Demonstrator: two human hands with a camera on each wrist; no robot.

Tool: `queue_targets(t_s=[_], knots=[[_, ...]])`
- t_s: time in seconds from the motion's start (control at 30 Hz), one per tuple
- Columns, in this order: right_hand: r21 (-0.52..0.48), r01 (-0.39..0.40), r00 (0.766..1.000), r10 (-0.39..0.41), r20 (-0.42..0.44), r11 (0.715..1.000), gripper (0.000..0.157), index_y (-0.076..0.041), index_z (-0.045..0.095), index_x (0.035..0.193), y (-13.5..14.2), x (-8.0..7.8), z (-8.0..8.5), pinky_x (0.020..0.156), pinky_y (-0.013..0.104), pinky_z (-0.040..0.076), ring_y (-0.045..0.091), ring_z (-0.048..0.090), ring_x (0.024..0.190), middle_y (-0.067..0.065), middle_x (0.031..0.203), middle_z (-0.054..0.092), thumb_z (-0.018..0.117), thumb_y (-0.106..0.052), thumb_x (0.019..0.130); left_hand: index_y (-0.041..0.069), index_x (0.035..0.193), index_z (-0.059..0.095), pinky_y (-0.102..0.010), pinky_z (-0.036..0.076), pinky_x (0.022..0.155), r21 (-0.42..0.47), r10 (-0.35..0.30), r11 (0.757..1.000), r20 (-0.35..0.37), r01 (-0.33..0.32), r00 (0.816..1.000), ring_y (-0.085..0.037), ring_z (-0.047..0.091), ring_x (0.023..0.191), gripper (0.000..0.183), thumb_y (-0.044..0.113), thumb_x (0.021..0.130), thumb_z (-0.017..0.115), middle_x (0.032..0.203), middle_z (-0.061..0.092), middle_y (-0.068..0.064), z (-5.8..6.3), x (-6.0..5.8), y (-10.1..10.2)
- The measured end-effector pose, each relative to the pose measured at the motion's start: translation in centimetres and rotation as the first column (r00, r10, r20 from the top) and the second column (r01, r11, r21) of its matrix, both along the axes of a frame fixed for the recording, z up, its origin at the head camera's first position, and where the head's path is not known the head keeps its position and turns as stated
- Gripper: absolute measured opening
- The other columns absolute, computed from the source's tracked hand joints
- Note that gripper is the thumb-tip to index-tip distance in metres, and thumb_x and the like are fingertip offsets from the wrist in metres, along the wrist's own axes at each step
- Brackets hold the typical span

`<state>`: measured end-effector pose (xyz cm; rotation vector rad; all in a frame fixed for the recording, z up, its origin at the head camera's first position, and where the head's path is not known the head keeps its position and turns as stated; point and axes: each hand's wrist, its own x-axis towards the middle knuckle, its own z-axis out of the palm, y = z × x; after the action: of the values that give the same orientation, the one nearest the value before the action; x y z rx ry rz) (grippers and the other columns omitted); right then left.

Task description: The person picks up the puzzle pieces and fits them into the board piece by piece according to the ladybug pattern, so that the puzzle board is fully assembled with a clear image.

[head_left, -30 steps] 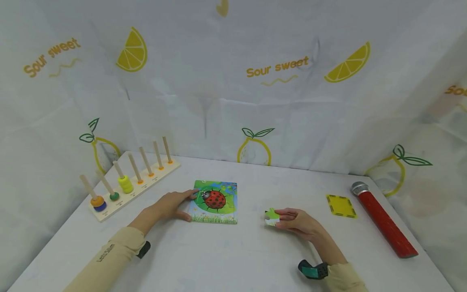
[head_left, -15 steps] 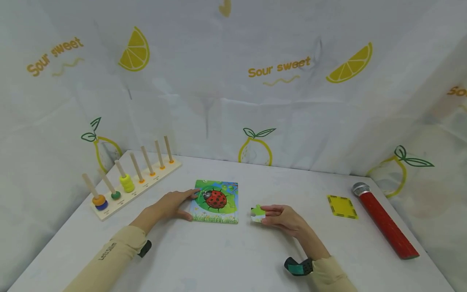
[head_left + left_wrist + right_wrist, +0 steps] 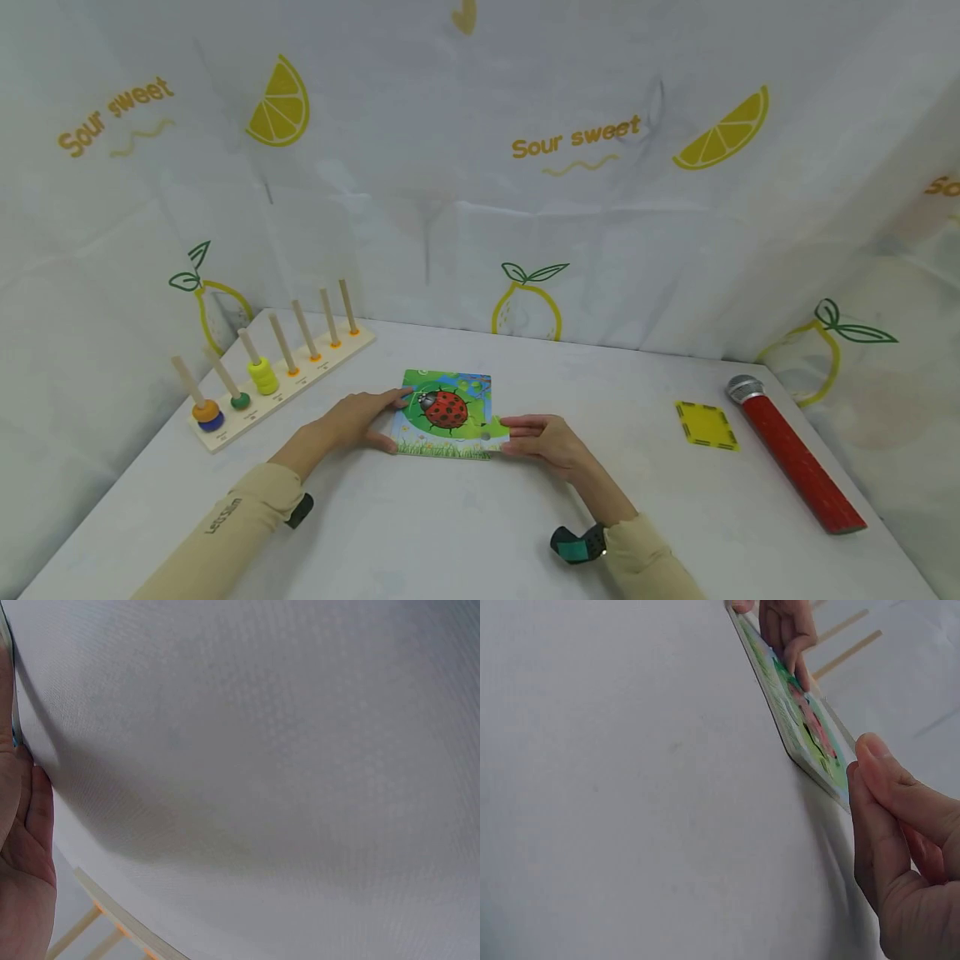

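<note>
A square ladybug puzzle (image 3: 442, 410) lies flat on the white table. My right hand (image 3: 551, 442) pinches a green-and-white jigsaw piece (image 3: 496, 432) between thumb and fingers, over the puzzle's lower right edge. Whether the piece touches the board is too small to tell. My left hand (image 3: 352, 421) rests at the puzzle's left edge, fingertips on the upper left part and thumb by the lower left corner. In the right wrist view, the thumb and fingers of the right hand (image 3: 907, 832) hide most of the piece. The left wrist view catches only part of the left hand (image 3: 26, 862).
A wooden peg rack (image 3: 281, 383) with coloured rings stands at the back left. On the right lie a yellow square frame piece (image 3: 707, 425) and a red microphone (image 3: 798, 458). A white lemon-print cloth (image 3: 420, 208) hangs behind the table (image 3: 450, 533).
My right hand has carried the jigsaw piece leftward, from well right of the puzzle to its lower right edge. The left hand has stayed at the puzzle's left edge.
</note>
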<state>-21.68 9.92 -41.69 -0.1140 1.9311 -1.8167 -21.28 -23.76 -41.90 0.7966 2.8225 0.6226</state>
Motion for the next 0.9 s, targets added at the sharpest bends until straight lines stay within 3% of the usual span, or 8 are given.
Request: queue_targets(t_s=[0.33,0.57,0.9], knots=[[0.084,0.006,0.989,0.007,-0.145,0.996,0.04,0.015,0.063,0.113,-2.6,0.3,0.1,0.068,0.022,0.056,0.007,0.064,0.077,0.013,0.091,0.07,0.075,0.009,0.076,0.002,0.143,0.038,-0.055,0.042,0.095,0.058,-0.053,0.997,-0.053,0.056,0.997,-0.041,0.055,0.115,0.091,0.054,0.075,0.069,0.128,0.061,-0.009,-0.1,0.2,-0.2],[0.171,0.038,0.977,0.0,-0.215,0.985,0.036,0.013,0.067,0.107,-3.7,0.1,-0.2,0.066,0.022,0.056,0.01,0.064,0.074,0.015,0.089,0.07,0.077,0.009,0.073,0.003,0.145,0.037,-0.054,0.04,0.1,0.026,-0.007,1.0,-0.005,0.007,1.0,-0.039,0.053,0.119,0.088,0.041,0.075,0.076,0.131,0.059,-0.008,-0.1,0.1,0.1],[0.319,0.05,0.956,0.047,-0.29,0.946,0.031,0.009,0.071,0.1,-4.9,-0.1,0.6,0.063,0.023,0.055,0.012,0.063,0.073,0.013,0.084,0.07,0.08,0.008,0.07,0.004,0.145,0.037,-0.052,0.04,0.1,-0.002,0.015,1.0,-0.001,-0.015,1.0,-0.038,0.053,0.12,0.088,0.04,0.075,0.076,0.131,0.059,-0.007,0.2,0.2,0.2]])
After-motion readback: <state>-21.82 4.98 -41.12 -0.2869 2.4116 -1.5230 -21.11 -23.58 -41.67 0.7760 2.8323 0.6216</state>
